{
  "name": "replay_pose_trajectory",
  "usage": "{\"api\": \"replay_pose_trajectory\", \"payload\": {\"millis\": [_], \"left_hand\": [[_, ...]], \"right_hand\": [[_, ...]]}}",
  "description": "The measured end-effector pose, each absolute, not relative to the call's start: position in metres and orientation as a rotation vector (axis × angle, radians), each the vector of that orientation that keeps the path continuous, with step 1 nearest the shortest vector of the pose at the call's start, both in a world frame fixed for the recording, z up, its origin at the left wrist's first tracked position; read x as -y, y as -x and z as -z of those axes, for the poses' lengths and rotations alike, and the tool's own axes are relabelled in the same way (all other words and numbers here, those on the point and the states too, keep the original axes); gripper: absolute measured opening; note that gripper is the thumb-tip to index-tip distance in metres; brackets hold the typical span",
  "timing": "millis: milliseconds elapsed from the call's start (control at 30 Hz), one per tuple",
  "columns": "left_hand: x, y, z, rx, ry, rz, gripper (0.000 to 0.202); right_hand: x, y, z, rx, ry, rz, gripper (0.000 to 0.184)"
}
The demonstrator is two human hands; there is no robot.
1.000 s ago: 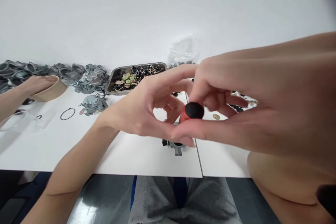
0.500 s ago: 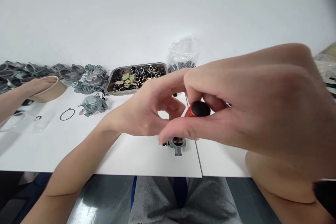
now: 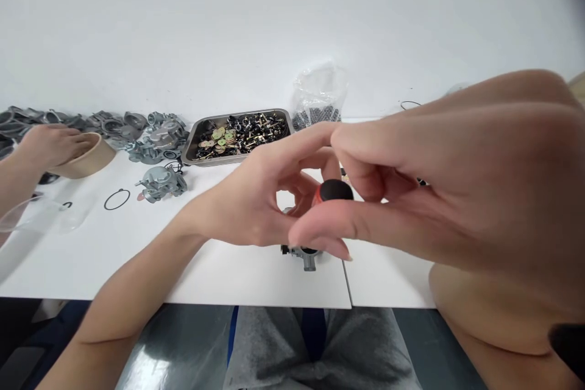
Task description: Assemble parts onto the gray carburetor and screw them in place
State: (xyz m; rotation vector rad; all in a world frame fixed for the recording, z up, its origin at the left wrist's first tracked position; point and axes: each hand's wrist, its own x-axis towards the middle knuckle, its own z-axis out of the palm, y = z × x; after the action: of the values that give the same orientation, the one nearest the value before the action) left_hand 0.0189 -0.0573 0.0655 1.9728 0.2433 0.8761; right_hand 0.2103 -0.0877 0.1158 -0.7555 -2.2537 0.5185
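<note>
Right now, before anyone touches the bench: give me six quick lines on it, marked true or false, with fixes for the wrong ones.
1. The right hand grips a black-capped handle. True.
2. The left hand lies flat, fingers spread. False: its fingers are curled, close to the handle.
3. The metal tray holds small loose parts. True.
4. The black ring is inside the tray. False: it lies on the table, left of the tray in the picture.
5. The clear bag is to the right of the tray in the picture. True.
6. Nobody is touching the tan roll. False: another person's hand is on it.
</note>
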Motion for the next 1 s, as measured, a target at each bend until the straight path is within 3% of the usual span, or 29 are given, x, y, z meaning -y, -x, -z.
{"api": "replay_pose_trajectory", "payload": {"millis": [200,400,600,700,900,1000], "left_hand": [[0.054,-0.012,-0.071,-0.15,-1.938,-0.772,0.054],[0.057,-0.018,-0.068,-0.125,-1.914,-0.832,0.056],[0.055,-0.015,-0.072,-0.122,-1.936,-0.746,0.058],[0.058,-0.013,-0.075,-0.143,-1.954,-0.745,0.056],[0.059,-0.019,-0.066,-0.183,-1.942,-0.925,0.048],[0.058,-0.018,-0.067,-0.205,-1.899,-0.902,0.057]], "right_hand": [[0.08,-0.229,-0.123,2.398,0.833,-0.537,0.009],[0.082,-0.214,-0.119,2.27,0.856,-0.524,0.029],[0.086,-0.209,-0.136,2.481,0.593,-0.34,0.016],[0.081,-0.216,-0.135,2.554,0.616,-0.29,0.022],[0.074,-0.214,-0.127,2.446,0.61,-0.279,0.015],[0.078,-0.223,-0.126,2.149,0.725,-0.44,0.015]]}}
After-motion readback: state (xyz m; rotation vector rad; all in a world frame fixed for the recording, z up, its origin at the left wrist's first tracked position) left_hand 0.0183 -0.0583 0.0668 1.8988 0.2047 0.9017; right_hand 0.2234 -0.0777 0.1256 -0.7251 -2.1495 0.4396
